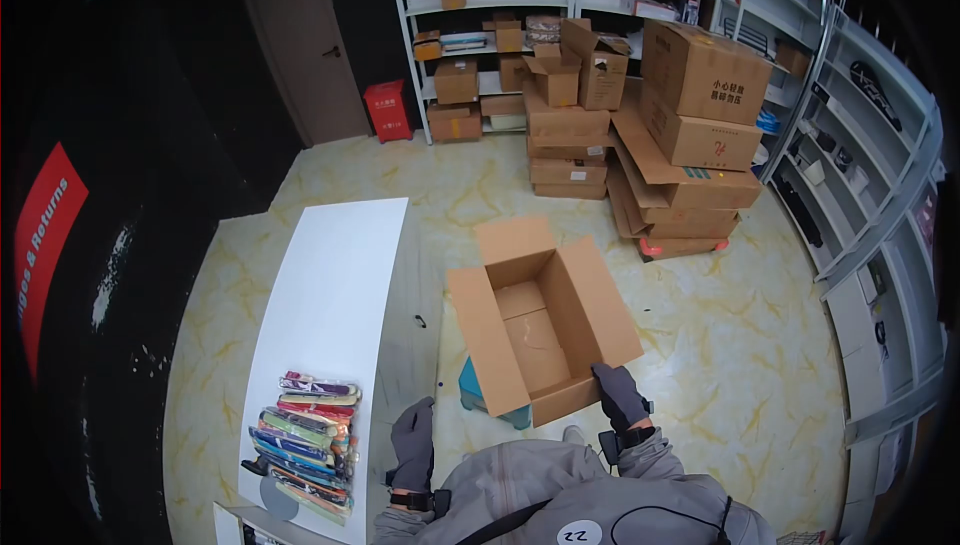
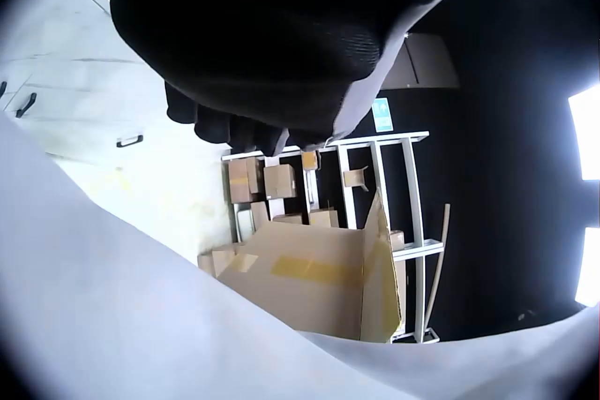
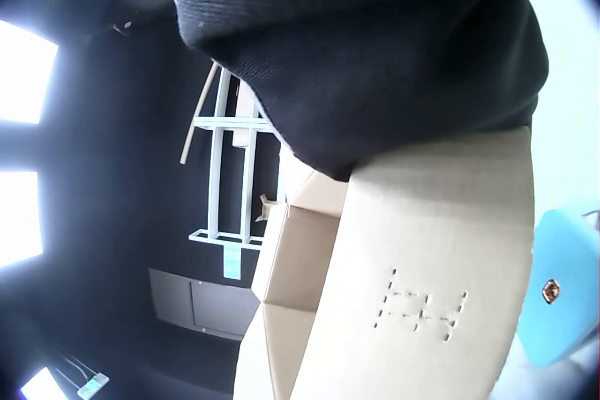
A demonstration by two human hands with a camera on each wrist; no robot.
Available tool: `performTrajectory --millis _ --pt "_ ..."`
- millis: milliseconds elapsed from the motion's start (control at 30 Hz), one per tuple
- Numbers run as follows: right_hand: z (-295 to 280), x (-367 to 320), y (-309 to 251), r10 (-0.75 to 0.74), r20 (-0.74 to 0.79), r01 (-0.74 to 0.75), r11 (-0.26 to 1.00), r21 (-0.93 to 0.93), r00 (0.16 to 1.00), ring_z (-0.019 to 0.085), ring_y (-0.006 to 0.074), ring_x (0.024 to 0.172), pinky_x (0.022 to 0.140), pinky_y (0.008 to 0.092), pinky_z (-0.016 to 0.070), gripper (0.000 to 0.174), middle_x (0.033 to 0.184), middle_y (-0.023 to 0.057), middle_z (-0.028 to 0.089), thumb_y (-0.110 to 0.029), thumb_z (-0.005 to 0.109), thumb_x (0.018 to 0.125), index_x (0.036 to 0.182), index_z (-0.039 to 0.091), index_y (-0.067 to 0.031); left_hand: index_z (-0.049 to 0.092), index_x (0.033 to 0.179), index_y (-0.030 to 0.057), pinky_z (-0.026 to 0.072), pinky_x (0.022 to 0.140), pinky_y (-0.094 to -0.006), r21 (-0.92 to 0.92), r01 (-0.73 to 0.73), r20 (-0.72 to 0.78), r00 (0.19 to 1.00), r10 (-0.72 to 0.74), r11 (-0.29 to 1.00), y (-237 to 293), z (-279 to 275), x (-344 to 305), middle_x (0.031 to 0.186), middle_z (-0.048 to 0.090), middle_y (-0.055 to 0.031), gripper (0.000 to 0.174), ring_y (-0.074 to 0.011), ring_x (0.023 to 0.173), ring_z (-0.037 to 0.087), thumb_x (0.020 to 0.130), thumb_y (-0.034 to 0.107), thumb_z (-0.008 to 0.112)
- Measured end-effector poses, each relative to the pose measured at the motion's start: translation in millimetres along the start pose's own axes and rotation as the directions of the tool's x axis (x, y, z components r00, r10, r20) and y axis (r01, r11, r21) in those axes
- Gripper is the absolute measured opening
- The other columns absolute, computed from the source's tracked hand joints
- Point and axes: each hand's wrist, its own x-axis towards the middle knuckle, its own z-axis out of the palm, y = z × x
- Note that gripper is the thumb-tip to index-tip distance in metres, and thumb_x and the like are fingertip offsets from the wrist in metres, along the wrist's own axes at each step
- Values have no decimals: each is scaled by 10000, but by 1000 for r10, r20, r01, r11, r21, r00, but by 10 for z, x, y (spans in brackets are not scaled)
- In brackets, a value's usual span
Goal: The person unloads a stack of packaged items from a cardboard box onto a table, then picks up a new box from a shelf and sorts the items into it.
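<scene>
An open brown cardboard box stands on a teal stool in front of me, its flaps spread and its inside bare. My gloved right hand grips its near right corner; in the right wrist view the glove lies over the top of the box wall. My gloved left hand hangs beside the white table's edge, left of the box, and holds nothing. Its fingers show loosely bent in the left wrist view, with the box beyond them.
A long white table runs along my left, with a stack of colourful flat packets at its near end. Stacked cartons stand on the floor behind the box. Shelving lines the back and right walls, and a red bin stands by a door.
</scene>
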Motion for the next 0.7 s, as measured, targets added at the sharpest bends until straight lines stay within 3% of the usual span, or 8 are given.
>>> performTrajectory --millis 133,267,333,367,467,500,600,700 --pt "-301 152 569 37 -4 -36 982 188 999 708 482 1057 890 518 581 329 1183 311 713 -274 583 1060 1337 701 -138 796 1261 -16 553 975 -307 21 -15 1 1000 15 1000 -99 772 -122 1164 803 -107 300 -183 1088 718 1079 179 657" --pt "-771 137 993 -132 22 133 989 -69 991 714 474 1073 901 513 584 340 1197 307 712 -294 572 1067 1343 694 -135 784 1285 -13 545 1023 -322 -125 166 79 984 -157 978 168 1557 -159 1240 800 -99 306 -174 1146 719 1082 191 681" --pt "-983 269 1137 19 32 -23 993 116 999 707 474 1062 873 497 558 409 1158 308 730 -370 599 1042 1252 714 -39 672 1470 17 518 1107 -379 -391 259 231 957 -178 883 471 2044 -126 1385 736 -129 448 -248 1262 694 1107 275 627" --pt "-1114 355 1205 89 45 -96 975 200 995 704 475 1057 859 490 544 467 1138 308 739 -408 612 1029 1207 724 9 672 1470 17 518 1107 -379 -398 259 232 956 -177 880 582 2227 -102 1385 736 -129 448 -248 1262 694 1107 275 627" --pt "-1387 516 1117 232 20 -225 915 334 972 724 428 1050 866 477 560 453 1146 289 748 -390 616 1028 1239 724 -3 537 1591 8 505 1137 -370 -559 325 532 846 30 763 859 2671 -45 1462 686 -123 577 -248 1340 658 1089 252 680" --pt "-1443 570 1095 306 18 -286 868 406 952 734 405 1047 870 471 568 448 1150 279 752 -380 618 1028 1256 724 -10 537 1591 8 505 1137 -370 -562 324 530 847 31 761 972 2814 -40 1462 686 -123 577 -248 1340 658 1089 252 680" --pt "-1542 781 1107 280 -6 -254 881 399 960 736 379 1040 868 455 560 508 1129 259 766 -419 631 1009 1231 726 28 474 1636 8 493 1185 -410 -294 204 589 808 9 934 1273 3192 0 1542 626 -173 710 -303 1421 616 1051 319 731" --pt "-1525 1032 1169 294 -16 -262 873 411 956 737 363 1038 873 446 555 546 1118 244 774 -442 638 999 1225 725 47 403 1679 27 462 1218 -438 -45 48 614 790 -11 998 1305 3432 149 1643 527 -167 791 -305 1503 534 1030 321 746"
